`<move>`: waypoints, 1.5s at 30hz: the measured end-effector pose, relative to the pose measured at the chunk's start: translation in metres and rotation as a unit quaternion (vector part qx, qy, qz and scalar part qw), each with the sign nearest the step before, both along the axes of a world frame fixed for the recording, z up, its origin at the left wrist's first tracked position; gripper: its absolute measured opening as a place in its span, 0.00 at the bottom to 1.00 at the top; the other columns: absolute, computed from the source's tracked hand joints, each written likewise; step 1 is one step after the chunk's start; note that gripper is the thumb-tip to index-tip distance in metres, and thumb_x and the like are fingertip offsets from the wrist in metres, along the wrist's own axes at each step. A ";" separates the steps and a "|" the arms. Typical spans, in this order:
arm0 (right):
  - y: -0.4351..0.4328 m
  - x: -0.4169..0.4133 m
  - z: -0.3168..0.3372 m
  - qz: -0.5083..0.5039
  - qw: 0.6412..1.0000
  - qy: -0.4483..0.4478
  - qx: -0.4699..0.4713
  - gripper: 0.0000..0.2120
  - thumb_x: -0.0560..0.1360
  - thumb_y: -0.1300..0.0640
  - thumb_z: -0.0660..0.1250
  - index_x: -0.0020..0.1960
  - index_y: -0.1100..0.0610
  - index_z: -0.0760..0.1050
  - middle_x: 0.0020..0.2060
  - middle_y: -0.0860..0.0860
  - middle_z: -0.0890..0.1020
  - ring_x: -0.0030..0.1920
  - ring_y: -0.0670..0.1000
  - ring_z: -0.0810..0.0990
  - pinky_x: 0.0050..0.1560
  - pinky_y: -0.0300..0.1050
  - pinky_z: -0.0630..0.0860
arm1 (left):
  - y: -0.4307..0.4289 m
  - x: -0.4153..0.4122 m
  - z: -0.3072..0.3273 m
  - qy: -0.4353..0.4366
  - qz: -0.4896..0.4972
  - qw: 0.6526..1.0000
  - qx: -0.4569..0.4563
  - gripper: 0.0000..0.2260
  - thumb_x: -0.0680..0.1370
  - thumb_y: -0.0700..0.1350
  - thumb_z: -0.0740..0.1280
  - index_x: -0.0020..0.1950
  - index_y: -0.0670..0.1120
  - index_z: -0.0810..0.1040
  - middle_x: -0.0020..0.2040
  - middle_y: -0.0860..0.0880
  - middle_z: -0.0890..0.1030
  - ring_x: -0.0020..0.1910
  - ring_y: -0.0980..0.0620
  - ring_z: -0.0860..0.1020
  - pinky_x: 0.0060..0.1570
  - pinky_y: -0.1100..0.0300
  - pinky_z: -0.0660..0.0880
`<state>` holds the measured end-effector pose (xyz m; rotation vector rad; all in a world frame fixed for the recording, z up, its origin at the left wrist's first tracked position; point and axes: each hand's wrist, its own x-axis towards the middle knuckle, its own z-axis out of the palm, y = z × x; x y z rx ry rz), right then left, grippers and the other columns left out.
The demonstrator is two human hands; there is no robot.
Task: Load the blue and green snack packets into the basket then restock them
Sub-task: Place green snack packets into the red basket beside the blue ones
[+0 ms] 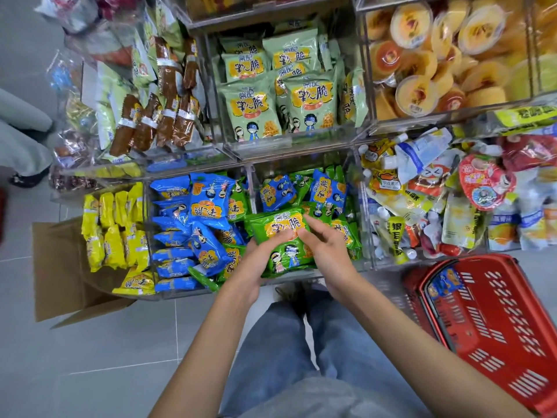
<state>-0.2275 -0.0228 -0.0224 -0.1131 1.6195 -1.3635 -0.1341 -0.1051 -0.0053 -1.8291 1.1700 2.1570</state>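
A bright green snack packet (280, 236) lies on top of the pile in the lower middle clear bin (301, 277). My left hand (259, 254) grips its near left side. My right hand (324, 241) rests on its right edge, with relaxed fingers touching it. Blue packets (193, 212) fill the bin to the left, with some green ones mixed in. More blue and green packets (325, 191) lie behind the held one. The red basket (494, 333) stands on the floor at the lower right, with one blue packet (443, 283) at its far end.
Yellow packets (114, 230) and an open cardboard box (66, 273) sit at the left. Pale green packets (289, 92) fill the upper bin, and jelly cups (437, 55) are at the upper right. Pouches (437, 200) crowd the right bin. Another person's leg (21, 140) is at the far left.
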 end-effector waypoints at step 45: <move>0.138 0.032 0.036 -0.417 0.906 -0.058 0.045 0.13 0.69 0.64 0.72 0.53 0.64 0.77 0.45 0.58 0.83 0.42 0.55 0.82 0.49 0.50 0.79 | 0.009 0.041 0.022 0.065 -0.194 0.979 0.015 0.41 0.54 0.47 0.79 0.66 0.42 0.74 0.56 0.44 0.82 0.52 0.48 0.82 0.45 0.58 0.79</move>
